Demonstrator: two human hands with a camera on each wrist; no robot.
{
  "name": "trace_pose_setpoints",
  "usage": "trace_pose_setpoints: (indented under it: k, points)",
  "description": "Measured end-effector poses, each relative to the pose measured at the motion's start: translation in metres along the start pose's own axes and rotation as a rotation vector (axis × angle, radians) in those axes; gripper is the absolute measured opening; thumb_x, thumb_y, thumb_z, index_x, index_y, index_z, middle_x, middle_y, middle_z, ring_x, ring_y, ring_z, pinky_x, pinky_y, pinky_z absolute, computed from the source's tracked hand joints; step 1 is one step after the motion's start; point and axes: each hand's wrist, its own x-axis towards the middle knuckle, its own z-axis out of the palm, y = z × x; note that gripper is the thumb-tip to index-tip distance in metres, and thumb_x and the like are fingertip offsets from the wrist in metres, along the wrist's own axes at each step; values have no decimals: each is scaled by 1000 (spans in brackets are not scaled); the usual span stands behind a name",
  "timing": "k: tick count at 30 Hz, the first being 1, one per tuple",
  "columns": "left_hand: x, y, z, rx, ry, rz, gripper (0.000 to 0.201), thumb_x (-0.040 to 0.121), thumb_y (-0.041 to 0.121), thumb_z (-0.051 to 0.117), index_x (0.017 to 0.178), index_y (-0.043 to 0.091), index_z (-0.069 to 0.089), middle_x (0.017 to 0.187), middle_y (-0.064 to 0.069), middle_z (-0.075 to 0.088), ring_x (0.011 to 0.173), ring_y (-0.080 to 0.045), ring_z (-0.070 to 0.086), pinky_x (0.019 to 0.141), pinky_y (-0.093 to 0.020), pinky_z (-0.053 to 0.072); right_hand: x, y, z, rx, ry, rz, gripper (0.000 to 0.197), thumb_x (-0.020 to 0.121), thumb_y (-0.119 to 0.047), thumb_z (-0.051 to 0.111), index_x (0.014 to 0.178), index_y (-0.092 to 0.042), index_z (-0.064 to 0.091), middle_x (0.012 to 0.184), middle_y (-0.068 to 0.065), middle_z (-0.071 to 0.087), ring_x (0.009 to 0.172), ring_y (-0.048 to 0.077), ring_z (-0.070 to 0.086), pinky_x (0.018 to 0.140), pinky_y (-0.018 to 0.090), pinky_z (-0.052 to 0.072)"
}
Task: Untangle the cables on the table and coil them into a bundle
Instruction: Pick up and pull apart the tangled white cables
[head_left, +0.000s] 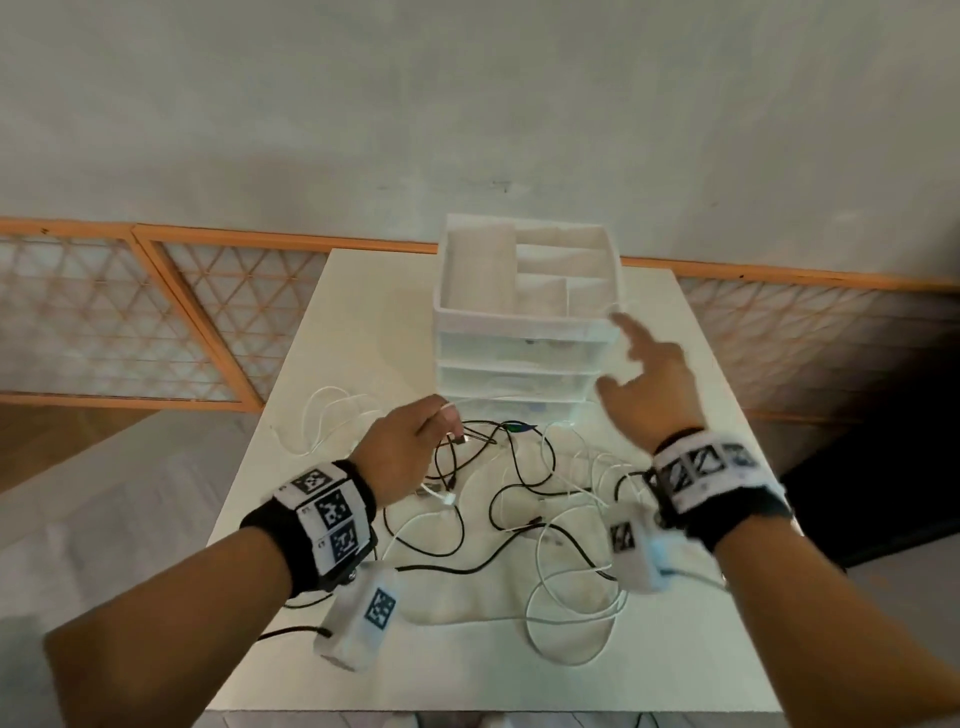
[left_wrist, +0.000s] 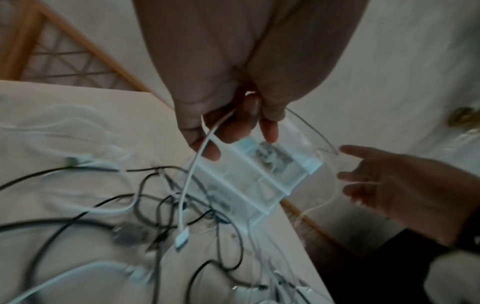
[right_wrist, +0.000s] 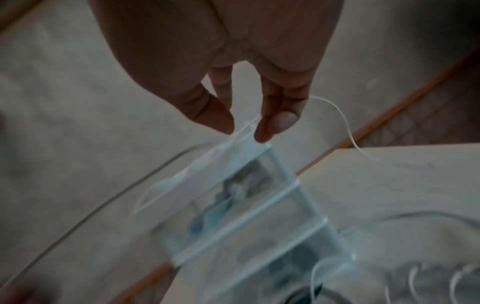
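- White plastic makes up your drawer unit (head_left: 524, 332), which stands at the far middle of the bench (head_left: 332, 322); its open top tray is split into compartments, and blur hides what they hold.
- Behind its clear drawer fronts you can make out dim, greyish shapes in the wrist views, too smeared to name.
- Your tangled cables (head_left: 519, 499), black and white, lie spread on the bench just in front of the drawer unit.
- Your left hand (head_left: 402, 454) hangs over the tangle's left part, fingers curled around a thin white cable (left_wrist: 193, 170) whose flat plug dangles below.
- Your right hand (head_left: 649, 387) is raised beside the drawer unit's right front corner, thumb and fingers pinching a thin white strand (right_wrist: 335, 112) that curves away toward the bench.
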Motion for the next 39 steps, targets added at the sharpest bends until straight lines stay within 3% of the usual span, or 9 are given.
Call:
trace_pose_setpoints:
  k: [5, 11, 16, 20, 22, 26, 29, 34, 39]
  points:
    - [2, 49, 1, 21, -102, 165, 23, 102, 29, 46, 88, 35, 63, 79, 14, 66, 75, -2, 58, 74, -18, 43, -46, -8, 53, -50, -376, -106, 45, 84, -42, 63, 125, -51, 49, 77, -7, 67, 78, 13, 64, 84, 32, 53]
    - [-13, 33, -11, 54, -209, 84, 35, 100, 37, 47, 83, 16, 69, 60, 12, 56, 52, -3, 43, 59, -18, 34, 8, 42, 13, -108, -165, 244, 27, 93, -41, 50, 95, -21, 69, 107, 7, 73, 98, 29, 64, 89, 37, 52]
    - [-32, 0, -4, 128, -278, -114, 37, 105, 27, 37, 80, 13, 60, 45, 30, 51, 46, 9, 47, 56, -12, 33, 46, 50, -24, 29, 106, 166, 31, 65, -59, 62, 84, -34, 66, 105, 0, 70, 93, 29, 69, 86, 45, 58]
    - [-31, -10, 6, 137, -177, -137, 34, 105, 24, 38, 82, 18, 61, 47, 33, 52, 51, 14, 49, 59, -14, 32, 59, 34, -32, 80, 221, -82, 33, 87, -27, 72, 117, -26, 59, 139, -4, 49, 90, 13, 62, 73, 9, 43]
    - [-28, -10, 9, 119, -94, -135, 31, 104, 23, 39, 89, 18, 65, 45, 24, 52, 49, 8, 48, 54, -12, 33, 61, 34, -30, 80, 256, -190, 46, 86, -18, 73, 127, -23, 53, 157, -8, 29, 91, 10, 58, 76, 6, 41]
    - [-27, -18, 6, 116, 20, -162, 27, 104, 23, 38, 99, 26, 64, 54, 12, 43, 50, -4, 42, 55, -22, 32, 45, 61, -7, -76, -61, 3, 91, 84, -18, 75, 154, -33, 19, 159, 3, 31, 123, 32, 56, 107, 47, 45]
    - [-28, -26, 0, 127, 41, -249, 25, 103, 21, 36, 100, 18, 60, 65, 15, 47, 63, -11, 47, 61, -25, 35, 9, 71, 22, -199, -233, 179, 97, 87, -17, 69, 156, -35, 3, 138, 10, 55, 126, 34, 53, 104, 43, 43]
    - [-30, -29, -5, -63, 49, -408, 21, 99, 13, 39, 85, 11, 55, 65, 2, 48, 55, -17, 41, 46, -25, 31, -79, 46, 101, -91, -356, -120, 26, 81, -35, 58, 107, -34, 56, 88, -11, 66, 82, 17, 63, 83, 38, 54]
    - [-34, -19, -7, -307, -54, -498, 18, 94, 9, 43, 81, 11, 54, 55, 2, 36, 42, -10, 30, 42, -20, 25, -143, 16, 171, -452, -885, -319, 39, 87, -50, 59, 119, -28, 58, 123, -4, 53, 114, 22, 55, 98, 36, 43]
